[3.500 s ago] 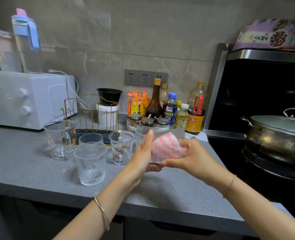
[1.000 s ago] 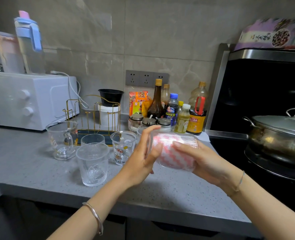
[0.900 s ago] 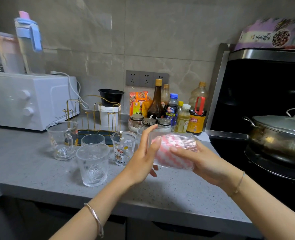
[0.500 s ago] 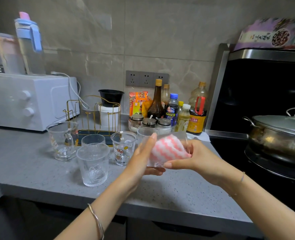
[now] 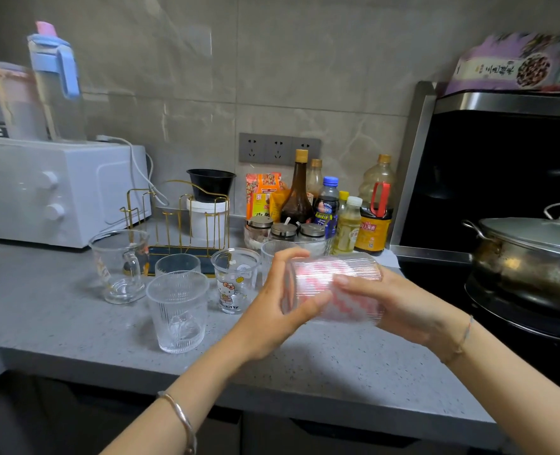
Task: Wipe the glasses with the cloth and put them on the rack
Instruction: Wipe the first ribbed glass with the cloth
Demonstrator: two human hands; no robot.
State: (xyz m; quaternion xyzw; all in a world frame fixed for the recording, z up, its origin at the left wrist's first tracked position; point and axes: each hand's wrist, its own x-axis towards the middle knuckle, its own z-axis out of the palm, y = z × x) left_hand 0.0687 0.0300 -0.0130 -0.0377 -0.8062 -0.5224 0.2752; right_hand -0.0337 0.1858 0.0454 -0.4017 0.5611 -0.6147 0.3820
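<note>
Both hands hold a ribbed glass (image 5: 334, 267) on its side above the worktop (image 5: 337, 366), with the pink-and-white cloth (image 5: 354, 307) stuffed inside. The left hand (image 5: 272, 310) curls its fingers round one end and the right hand (image 5: 403, 307) wraps the other. The gold rack (image 5: 180, 218) stands behind the other glasses (image 5: 177, 310).

held sideways at centre right: ribbed glass (image 5: 331, 266), pink-and-white cloth (image 5: 349, 303) stuffed inside. upright further left: five other glasses (image 5: 177, 310), just before gold wire rack (image 5: 180, 221).
</note>
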